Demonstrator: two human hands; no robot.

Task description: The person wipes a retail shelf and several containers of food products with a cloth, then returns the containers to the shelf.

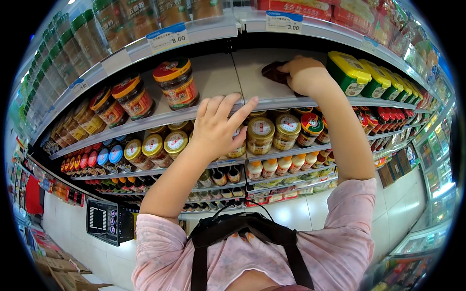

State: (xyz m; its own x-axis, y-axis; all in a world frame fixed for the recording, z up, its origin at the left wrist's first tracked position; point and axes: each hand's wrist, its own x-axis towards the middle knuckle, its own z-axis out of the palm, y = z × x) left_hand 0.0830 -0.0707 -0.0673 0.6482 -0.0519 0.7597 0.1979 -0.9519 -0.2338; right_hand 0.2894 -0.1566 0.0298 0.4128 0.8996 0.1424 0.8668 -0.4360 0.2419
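My right hand presses a dark brown cloth onto the bare white shelf board, between a jar with a red and orange lid on the left and green tubs with yellow lids on the right. My left hand rests with spread fingers on the front edge of the same shelf, holding nothing, just above jars with gold lids.
Shelves above and below are packed with jars, bottles and packets, with price tags along the rails. A black device with a keypad hangs below left. Cardboard boxes lie on the white tiled floor.
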